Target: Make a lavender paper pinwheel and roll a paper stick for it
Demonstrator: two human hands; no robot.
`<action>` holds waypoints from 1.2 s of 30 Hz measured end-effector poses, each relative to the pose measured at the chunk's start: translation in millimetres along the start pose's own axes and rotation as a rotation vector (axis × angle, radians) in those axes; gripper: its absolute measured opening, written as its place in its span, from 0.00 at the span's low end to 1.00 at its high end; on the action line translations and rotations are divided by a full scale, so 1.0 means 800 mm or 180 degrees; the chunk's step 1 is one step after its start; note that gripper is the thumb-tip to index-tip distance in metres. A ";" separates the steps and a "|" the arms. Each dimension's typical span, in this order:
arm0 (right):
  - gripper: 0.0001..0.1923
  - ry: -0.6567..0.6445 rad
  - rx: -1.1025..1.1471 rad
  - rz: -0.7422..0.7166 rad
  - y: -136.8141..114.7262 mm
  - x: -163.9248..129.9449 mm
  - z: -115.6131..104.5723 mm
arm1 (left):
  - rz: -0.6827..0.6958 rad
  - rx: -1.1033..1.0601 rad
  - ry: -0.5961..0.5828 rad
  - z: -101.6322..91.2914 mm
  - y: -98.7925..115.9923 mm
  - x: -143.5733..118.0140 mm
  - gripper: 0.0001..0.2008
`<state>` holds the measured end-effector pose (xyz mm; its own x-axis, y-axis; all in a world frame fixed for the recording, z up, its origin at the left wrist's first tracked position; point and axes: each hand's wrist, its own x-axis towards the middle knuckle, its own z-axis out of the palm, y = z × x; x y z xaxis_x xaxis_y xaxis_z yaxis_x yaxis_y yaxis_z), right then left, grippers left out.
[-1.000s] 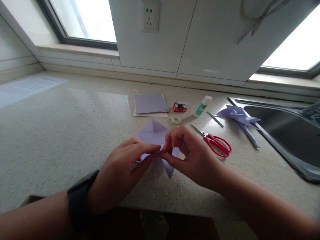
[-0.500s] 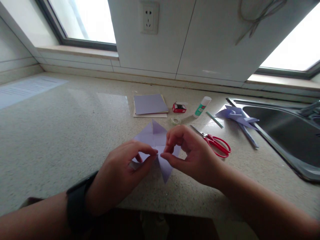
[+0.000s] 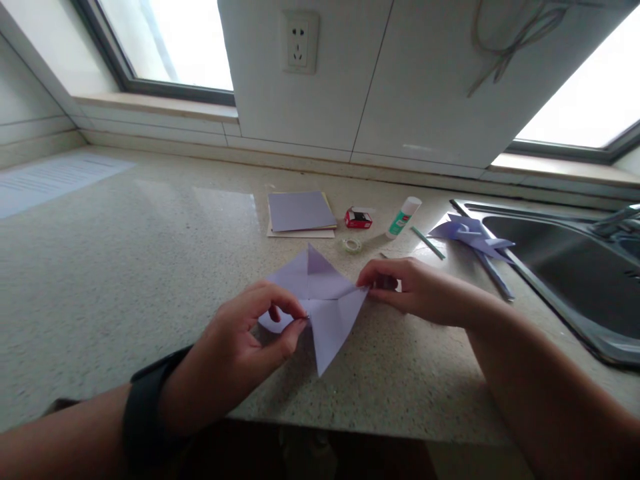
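Observation:
A lilac paper sheet (image 3: 327,307), cut and folded into pointed flaps, lies on the speckled counter (image 3: 125,267) in front of me. My left hand (image 3: 245,347), with a black watch (image 3: 143,413) on its wrist, pinches the sheet at its centre between thumb and forefinger. My right hand (image 3: 425,290) is out to the right, and its fingertips pinch the tip of the sheet's right flap. This hand covers the red scissors almost entirely.
Behind the sheet lie a stack of paper squares (image 3: 300,212), a small red box (image 3: 358,219), a tape ring (image 3: 352,245), a glue stick (image 3: 404,217) and a thin green stick (image 3: 428,243). A finished lilac pinwheel (image 3: 470,235) rests by the steel sink (image 3: 550,247).
My right hand left the sheet's centre and slid right to the tip of the right flap. The left hand kept its pinch at the centre, and the flaps spread flatter.

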<state>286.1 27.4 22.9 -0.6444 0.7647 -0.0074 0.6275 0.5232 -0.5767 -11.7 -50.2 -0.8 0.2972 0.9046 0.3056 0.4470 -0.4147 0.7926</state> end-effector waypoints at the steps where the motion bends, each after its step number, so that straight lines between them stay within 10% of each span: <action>1: 0.06 -0.0032 0.0086 -0.0014 -0.002 0.001 0.000 | -0.0056 -0.0011 -0.0028 0.000 0.000 0.000 0.03; 13: 0.06 0.0124 0.1261 -0.0472 -0.038 0.005 0.013 | -0.0489 -0.0293 -0.0359 0.001 0.001 0.005 0.03; 36: 0.05 0.1061 0.0476 -0.0384 -0.091 0.001 0.057 | 0.0221 -0.0218 -0.0185 0.004 0.001 0.005 0.07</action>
<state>219.6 -27.1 27.6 -0.5167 0.7943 0.3196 0.4694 0.5750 -0.6701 -7.7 -47.0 -0.4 0.3747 0.8659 0.3315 0.3655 -0.4665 0.8055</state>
